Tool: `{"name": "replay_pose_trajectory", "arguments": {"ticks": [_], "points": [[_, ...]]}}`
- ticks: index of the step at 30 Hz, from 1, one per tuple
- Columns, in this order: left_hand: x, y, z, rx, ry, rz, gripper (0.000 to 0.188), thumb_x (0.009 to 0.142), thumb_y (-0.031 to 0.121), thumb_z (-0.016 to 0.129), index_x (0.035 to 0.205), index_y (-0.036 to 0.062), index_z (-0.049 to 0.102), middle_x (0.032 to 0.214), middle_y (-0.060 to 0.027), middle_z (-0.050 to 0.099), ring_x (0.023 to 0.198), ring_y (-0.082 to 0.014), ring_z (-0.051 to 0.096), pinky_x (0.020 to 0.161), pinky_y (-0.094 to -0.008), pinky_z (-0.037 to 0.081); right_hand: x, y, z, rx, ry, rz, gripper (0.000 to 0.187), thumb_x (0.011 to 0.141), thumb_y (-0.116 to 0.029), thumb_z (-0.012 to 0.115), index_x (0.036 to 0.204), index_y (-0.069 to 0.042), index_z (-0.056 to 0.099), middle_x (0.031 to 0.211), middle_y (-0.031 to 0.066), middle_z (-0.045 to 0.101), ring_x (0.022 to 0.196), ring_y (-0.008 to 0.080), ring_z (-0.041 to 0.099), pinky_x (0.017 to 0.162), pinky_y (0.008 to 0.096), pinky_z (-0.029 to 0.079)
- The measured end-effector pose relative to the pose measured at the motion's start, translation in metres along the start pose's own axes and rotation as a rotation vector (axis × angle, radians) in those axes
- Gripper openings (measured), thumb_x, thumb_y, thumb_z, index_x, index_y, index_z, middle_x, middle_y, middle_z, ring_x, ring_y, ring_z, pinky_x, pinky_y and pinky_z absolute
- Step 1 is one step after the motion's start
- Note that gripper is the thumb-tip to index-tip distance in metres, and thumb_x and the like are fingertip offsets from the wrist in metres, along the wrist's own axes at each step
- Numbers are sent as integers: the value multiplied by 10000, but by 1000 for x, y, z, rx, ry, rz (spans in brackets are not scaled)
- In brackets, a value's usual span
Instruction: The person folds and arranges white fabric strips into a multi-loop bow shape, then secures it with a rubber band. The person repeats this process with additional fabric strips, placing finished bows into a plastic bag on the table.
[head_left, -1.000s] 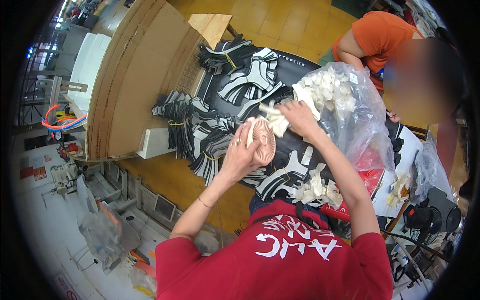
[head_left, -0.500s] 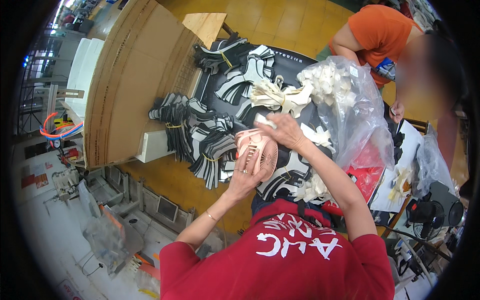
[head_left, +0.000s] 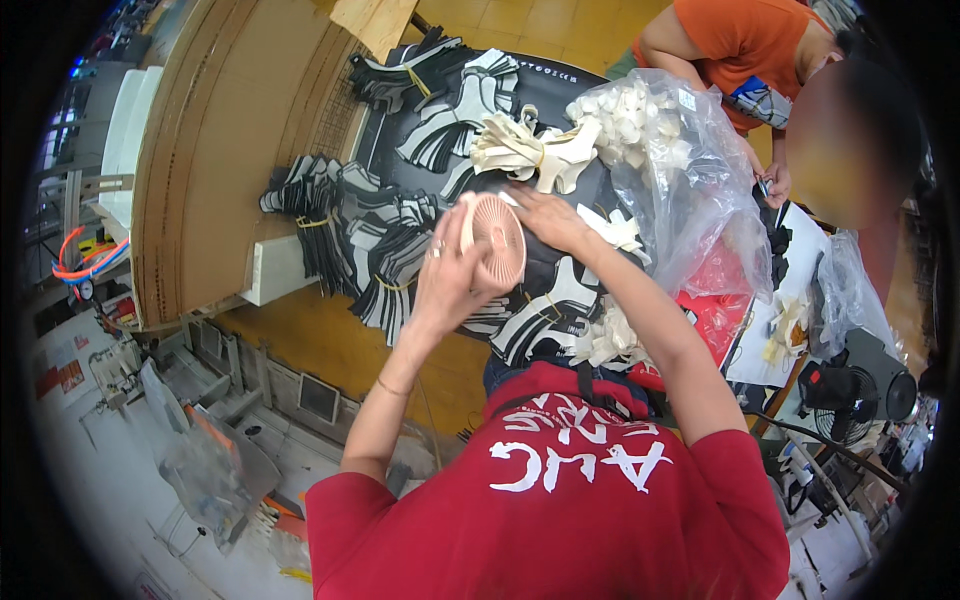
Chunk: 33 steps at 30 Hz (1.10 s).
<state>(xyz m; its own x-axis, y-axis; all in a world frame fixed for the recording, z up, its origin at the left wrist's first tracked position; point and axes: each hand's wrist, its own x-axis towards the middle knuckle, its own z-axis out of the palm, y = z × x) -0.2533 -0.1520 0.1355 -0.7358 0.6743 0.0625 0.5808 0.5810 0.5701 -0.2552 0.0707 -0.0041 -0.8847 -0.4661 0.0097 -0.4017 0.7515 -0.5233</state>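
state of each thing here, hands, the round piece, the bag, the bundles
left hand: gripping the round pink ribbed disc, held upright
right hand: flat, fingers on the disc's edge
clear plastic bag: open, full of cream cut pieces
black-and-white cut-piece bundles: banded, stacked

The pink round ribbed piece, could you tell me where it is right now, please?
In the head view the pink round ribbed piece sits near the middle, held in the left hand, with the right hand just right of it, above black-and-white cut pieces.
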Motion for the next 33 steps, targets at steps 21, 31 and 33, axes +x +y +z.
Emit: {"name": "replay_pose_trajectory", "arguments": {"ticks": [21, 31, 33], "points": [[-31, 26, 14, -12, 360, 36, 436, 751, 74, 725, 1149, 33, 553, 1237, -207, 514, 1107, -351, 536, 912, -415, 445, -94, -12, -44, 2, 204, 794, 752, 660, -269, 819, 1293, -77, 462, 1200, 162, 507, 1125, 352, 491, 917, 444, 414], [-65, 90, 60, -283, 165, 20, 183, 762, 14, 683, 937, 36, 638, 985, -120, 649, 900, -284, 633, 787, -366, 486, -85, 17, -40, 255, 162, 876, 644, 644, -265, 816, 1198, -68, 551, 989, 153, 667, 971, 333, 629, 872, 457, 433], [-51, 88, 59, -292, 169, -4, 166, 780, 23, 671, 941, 27, 630, 974, -128, 648, 914, -303, 629, 807, -381, 484, -92, 28, -52, 393, 93, 824, 462, 693, -219, 801, 1084, -33, 641, 983, 139, 689, 914, 278, 658, 802, 385, 493]]}}
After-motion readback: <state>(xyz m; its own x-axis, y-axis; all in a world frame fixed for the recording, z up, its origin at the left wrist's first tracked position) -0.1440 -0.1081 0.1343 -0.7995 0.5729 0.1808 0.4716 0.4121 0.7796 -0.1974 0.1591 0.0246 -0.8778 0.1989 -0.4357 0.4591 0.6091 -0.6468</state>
